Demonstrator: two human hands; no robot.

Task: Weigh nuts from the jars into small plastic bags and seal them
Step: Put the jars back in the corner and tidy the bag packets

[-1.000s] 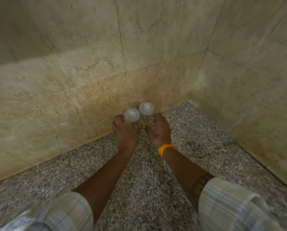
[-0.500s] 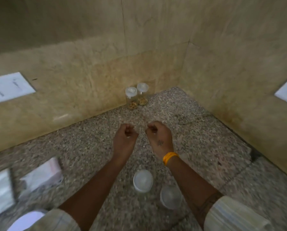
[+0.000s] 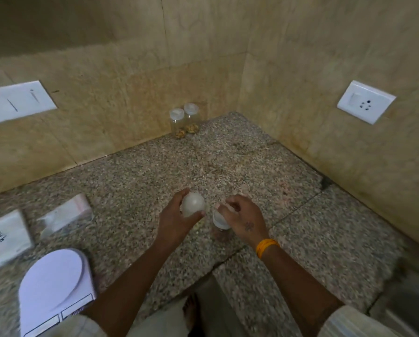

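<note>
Both hands (image 3: 176,221) on 2 jars (image 3: 193,207)

A speckled granite surface (image 3: 264,171) fills the lower view and runs into a corner at about 12 o'clock, where two tan marble-tiled walls (image 3: 106,69) meet. A white switch plate (image 3: 16,100) sits on the wall at 10 o'clock, and a white socket plate (image 3: 366,102) on the wall at 2 o'clock. The light is dim and warm, the upper walls in shadow.
</note>
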